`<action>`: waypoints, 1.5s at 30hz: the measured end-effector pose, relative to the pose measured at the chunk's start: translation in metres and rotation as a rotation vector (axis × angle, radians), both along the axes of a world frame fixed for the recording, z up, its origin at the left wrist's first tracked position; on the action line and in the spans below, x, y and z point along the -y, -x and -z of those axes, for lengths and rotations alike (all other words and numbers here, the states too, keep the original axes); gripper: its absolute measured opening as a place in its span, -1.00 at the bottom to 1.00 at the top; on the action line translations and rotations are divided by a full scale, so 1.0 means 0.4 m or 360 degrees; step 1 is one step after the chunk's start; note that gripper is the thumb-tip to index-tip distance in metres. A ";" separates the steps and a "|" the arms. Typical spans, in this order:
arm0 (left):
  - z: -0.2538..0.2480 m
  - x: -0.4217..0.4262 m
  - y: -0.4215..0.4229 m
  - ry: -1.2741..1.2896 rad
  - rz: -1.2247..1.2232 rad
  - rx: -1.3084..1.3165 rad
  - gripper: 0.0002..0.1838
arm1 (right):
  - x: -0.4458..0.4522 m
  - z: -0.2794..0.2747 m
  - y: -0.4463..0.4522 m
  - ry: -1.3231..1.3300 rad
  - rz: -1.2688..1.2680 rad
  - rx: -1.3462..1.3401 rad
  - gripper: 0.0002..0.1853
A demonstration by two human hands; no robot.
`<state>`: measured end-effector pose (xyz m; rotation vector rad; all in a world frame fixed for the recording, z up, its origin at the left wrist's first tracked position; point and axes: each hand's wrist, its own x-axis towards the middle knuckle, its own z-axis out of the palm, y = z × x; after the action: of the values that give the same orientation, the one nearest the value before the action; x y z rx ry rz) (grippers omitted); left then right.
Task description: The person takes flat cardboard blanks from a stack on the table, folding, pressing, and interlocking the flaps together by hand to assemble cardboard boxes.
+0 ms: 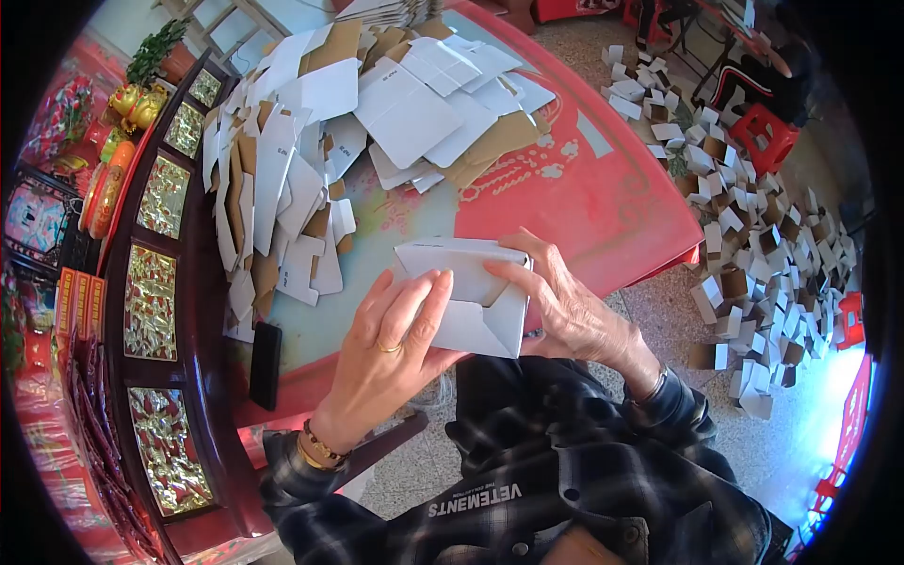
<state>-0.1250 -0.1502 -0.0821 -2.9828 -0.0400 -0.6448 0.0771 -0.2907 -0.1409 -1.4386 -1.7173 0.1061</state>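
Note:
A small white cardboard box point(452, 330), partly folded, is held between my two hands above the table's front edge. My left hand point(386, 325) is closed on its left side, fingers pressed against the flaps and thumb underneath. On the right, my right hand point(570, 306) grips the box's side wall, its fingers over the upper edge. One flap stands partly open, and a brown inner surface shows in the gap. Beyond the hands lies a large heap of flat white-and-brown carton blanks point(405, 99) on the table.
The table has a red cover point(612, 202). A black phone-like object point(266, 365) lies near its left edge. A dark cabinet point(198, 377) with gold panels borders the left. Many folded boxes point(744, 273) cover the floor at right, near a red stool point(761, 137) and another person point(767, 85).

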 end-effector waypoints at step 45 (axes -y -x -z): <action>-0.039 0.481 -0.443 0.1448 0.1000 0.0084 -0.30 | 0.351 -0.034 -0.147 -0.1510 0.0990 -0.2069 -0.40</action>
<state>0.0520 -0.3428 -0.0663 -3.8590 0.8542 -0.9636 0.1359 -0.4313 -0.1273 -0.7350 -0.1217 -0.0997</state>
